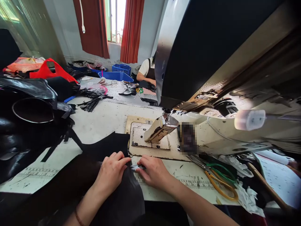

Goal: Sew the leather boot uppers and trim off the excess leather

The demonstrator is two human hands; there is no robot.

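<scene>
Black material [127,197] is right up front, lying across the bench [101,122] and draping over its near edge, just short of the sewing machine [155,131]. Left hand [111,169] comes in from the lower left, knuckles up, fingers bent, with thumb and index pinching the material's edge. Right hand [152,171] reaches in from the lower right, wrist pretty flat, fingers curled, pinching a small silvery tool [135,167] that points at the left fingertips. Looks like little snips to me, but most of it's hidden.

As for writing, there's a printed ruler scale [195,183] along the bench front, with numbers too small to read. Same deal with the white paper [278,179] on the far right: just dark marks, can't make out a word. Scissors [221,185] with yellow handles lie beside the machine, and a co-worker [148,69] sits across the bench.
</scene>
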